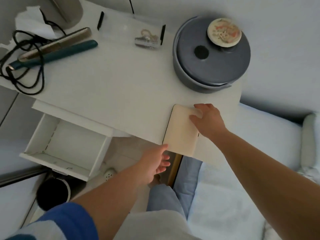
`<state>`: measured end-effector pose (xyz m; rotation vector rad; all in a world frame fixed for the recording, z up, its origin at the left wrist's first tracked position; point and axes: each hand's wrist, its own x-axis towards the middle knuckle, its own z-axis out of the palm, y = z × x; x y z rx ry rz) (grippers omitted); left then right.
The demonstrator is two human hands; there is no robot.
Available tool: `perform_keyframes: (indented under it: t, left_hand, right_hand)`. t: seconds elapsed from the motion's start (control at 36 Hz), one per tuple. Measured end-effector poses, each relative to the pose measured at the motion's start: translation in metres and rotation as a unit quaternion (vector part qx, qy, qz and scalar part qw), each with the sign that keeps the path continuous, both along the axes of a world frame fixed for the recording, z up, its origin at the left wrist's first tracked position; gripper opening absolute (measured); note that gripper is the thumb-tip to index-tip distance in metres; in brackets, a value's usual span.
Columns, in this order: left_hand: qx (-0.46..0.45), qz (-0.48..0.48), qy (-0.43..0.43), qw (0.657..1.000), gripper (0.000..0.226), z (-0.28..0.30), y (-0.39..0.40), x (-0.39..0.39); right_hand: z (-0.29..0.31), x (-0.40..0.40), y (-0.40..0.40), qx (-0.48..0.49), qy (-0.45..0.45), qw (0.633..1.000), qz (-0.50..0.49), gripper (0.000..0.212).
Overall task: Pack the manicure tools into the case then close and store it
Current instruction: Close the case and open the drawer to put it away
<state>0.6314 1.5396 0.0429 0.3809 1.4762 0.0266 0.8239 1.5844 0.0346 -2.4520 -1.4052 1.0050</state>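
Head view: closed manicure case held at the desk's near edge

Head camera footage looks down on a white desk (107, 80), where a cream manicure case (180, 130) is seen zipped shut, lying flat with its near end overhanging the desk's front edge. The right hand (207, 122) is laid on the case's far right corner, with fingers curled over that corner so that the case is gripped there. The left hand (154, 161) is held just below the case's near left corner; its thumb is touching or almost touching that corner, and its fingers are loosely bent beneath the desk edge with nothing held in them. Whether the thumb truly presses the case cannot be told.

To the left, an open white drawer (65, 144) is pulled out from under the desk, well apart from the case. On the far left of the desk, a teal and gold hair straightener (55, 49) is laid with its black cord (26, 66) looped beside it, and crumpled white paper (31, 21) is seen behind. A clear acrylic tray (121, 25) with a silver clip (147, 40) in it is placed near the desk's back edge. On the right, a round grey container (213, 63) is stood, and a small round patterned tin (224, 32) is set on its lid. A black bin (53, 193) is seen on the floor below the drawer, and a pale bed (259, 153) is seen to the right.
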Motion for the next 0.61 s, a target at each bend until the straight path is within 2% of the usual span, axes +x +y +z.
perform_keyframes:
  t: [0.14, 0.25, 0.33, 0.5, 0.61]
  left_hand:
    - [-0.013, 0.061, -0.019, 0.998, 0.022, -0.003, 0.003, 0.013]
    - [-0.022, 0.106, -0.029, 0.994, 0.011, -0.004, 0.001, 0.016]
    - [-0.021, 0.139, -0.032, 0.990, 0.008, -0.005, -0.005, 0.012]
    - [0.015, 0.208, -0.048, 0.977, 0.021, 0.008, -0.006, -0.025]
    - [0.057, 0.228, -0.040, 0.971, 0.032, 0.018, -0.003, -0.068]
  right_hand:
    - [-0.008, -0.001, -0.003, -0.005, -0.011, 0.999, 0.035, 0.045]
    - [-0.006, -0.004, -0.011, 0.004, 0.003, 1.000, -0.002, 0.041]
    - [-0.002, -0.008, -0.019, -0.023, 0.032, 0.999, -0.036, 0.041]
    - [0.006, -0.028, -0.037, -0.072, 0.135, 0.983, -0.099, 0.058]
    - [0.014, -0.061, -0.048, -0.093, 0.190, 0.973, -0.091, 0.051]
